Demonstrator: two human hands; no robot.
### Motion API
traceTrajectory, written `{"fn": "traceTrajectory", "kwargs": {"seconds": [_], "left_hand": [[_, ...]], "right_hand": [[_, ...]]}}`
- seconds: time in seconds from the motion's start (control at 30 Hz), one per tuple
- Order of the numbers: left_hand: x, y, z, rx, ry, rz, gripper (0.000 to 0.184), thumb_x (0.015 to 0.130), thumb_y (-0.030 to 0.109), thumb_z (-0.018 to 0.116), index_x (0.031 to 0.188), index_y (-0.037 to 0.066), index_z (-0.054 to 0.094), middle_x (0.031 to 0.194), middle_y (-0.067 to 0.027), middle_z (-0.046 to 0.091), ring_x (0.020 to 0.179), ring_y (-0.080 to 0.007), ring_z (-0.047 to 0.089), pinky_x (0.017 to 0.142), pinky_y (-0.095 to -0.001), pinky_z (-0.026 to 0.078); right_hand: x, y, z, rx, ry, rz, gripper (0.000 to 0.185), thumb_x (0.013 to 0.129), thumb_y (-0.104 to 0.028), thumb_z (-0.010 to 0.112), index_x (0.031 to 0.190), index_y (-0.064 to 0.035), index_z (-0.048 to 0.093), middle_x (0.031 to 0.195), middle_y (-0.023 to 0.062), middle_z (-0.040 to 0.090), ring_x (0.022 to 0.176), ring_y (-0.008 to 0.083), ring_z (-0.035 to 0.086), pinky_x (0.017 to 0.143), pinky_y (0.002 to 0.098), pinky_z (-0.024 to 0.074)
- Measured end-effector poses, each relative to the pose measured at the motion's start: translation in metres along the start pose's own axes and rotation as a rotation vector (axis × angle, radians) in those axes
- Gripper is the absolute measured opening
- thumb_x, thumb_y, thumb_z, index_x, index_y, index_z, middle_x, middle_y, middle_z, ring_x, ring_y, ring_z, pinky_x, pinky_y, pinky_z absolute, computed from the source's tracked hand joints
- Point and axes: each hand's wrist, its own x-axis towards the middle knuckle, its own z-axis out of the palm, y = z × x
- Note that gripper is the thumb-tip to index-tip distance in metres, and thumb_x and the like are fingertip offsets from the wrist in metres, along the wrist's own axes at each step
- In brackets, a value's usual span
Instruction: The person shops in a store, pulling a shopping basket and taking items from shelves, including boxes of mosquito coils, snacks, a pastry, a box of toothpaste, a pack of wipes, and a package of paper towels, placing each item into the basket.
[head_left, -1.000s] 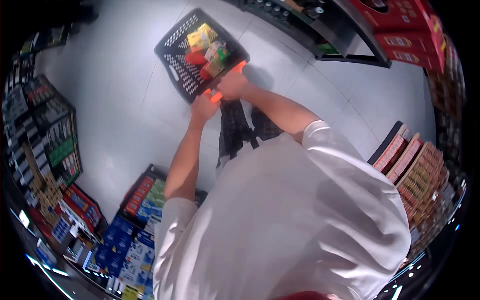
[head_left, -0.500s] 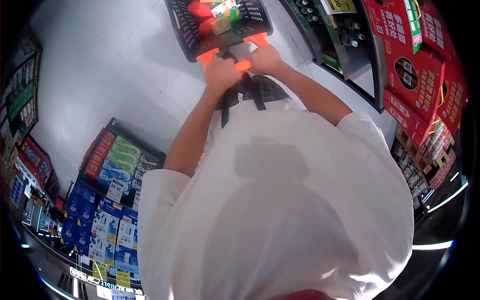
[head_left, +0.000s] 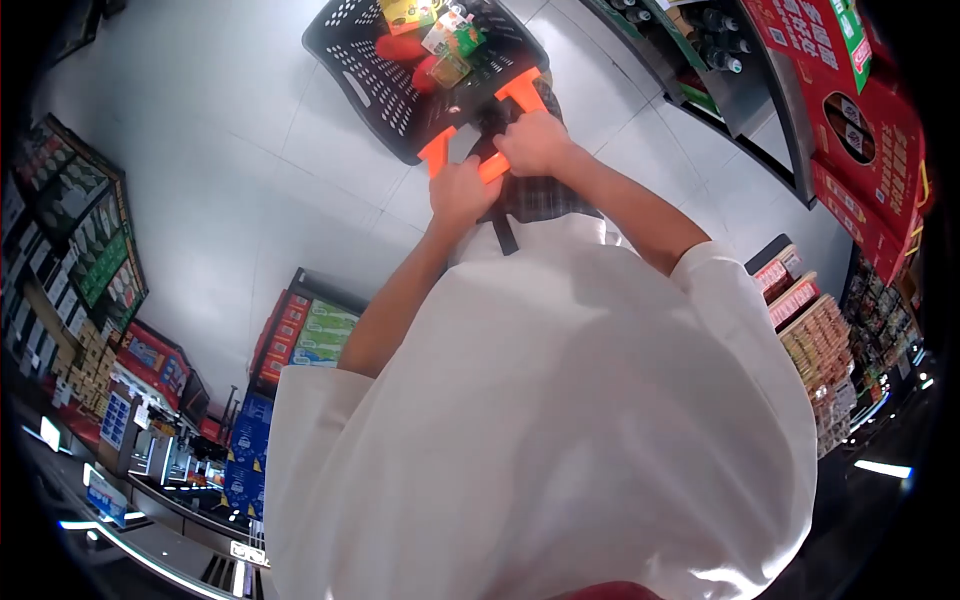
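Orange plastic fills my curled fingers: my left hand [head_left: 462, 192] and my right hand [head_left: 537, 142] are wrapped close together round the crossbar of the handle [head_left: 494, 167], fingertips mostly hidden beneath it. Two hands side by side probably make the bar easier to steady and steer, and its two arms hold my knuckles off the rim. Those arms join the near edge of the black basket [head_left: 385, 112], which sits just ahead of my legs; what bears it underneath I can't tell. Inside, toward my right, a yellow pack [head_left: 408, 14], red items [head_left: 402, 46] and a white-and-green pack [head_left: 447, 33] lie heaped together, perhaps simply as they were dropped in. Pale floor tiles [head_left: 250, 190] spread around it. On my right, a shelf unit with bottles [head_left: 720, 60] and bulky red cartons [head_left: 870, 150] hem in that side; on my left, near my elbow, green packs [head_left: 325, 330] and blue boxes [head_left: 245, 455] are stacked, narrowing the room for turning that way.
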Motion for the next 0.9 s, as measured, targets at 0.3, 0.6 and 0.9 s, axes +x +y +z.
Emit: {"fn": "traceTrajectory", "kwargs": {"seconds": [0.3,0.6,0.9], "left_hand": [[-0.001,0.01,-0.005,-0.025,-0.014,-0.031,0.028,0.075,0.03,0.068,0.078,0.003,0.063,0.07,-0.0185,0.063,0.069,-0.0395,0.062,0.063,-0.046,0.05],[-0.003,0.01,-0.001,0.033,0.007,-0.014,0.025,0.074,0.027,0.071,0.079,0.004,0.063,0.068,-0.0171,0.064,0.064,-0.0374,0.063,0.061,-0.0448,0.051],[0.001,0.005,-0.004,0.074,0.036,-0.053,0.029,0.075,0.033,0.069,0.076,0.005,0.063,0.072,-0.0198,0.064,0.07,-0.0421,0.063,0.063,-0.0491,0.05]], "right_hand": [[-0.006,0.002,0.004,0.113,0.095,0.004,0.009,0.073,-0.017,0.063,0.068,-0.0126,0.07,0.071,0.0043,0.068,0.071,0.0248,0.068,0.061,0.0371,0.0523],[-0.005,0.001,0.009,0.117,0.04,-0.002,0.009,0.074,-0.017,0.063,0.071,-0.0128,0.07,0.072,0.0042,0.069,0.072,0.0243,0.069,0.062,0.0363,0.0534],[0.002,-0.003,0.001,0.173,0.052,-0.018,0.011,0.074,-0.019,0.063,0.073,-0.0131,0.072,0.075,0.0047,0.07,0.075,0.0255,0.069,0.063,0.039,0.0541]]}}
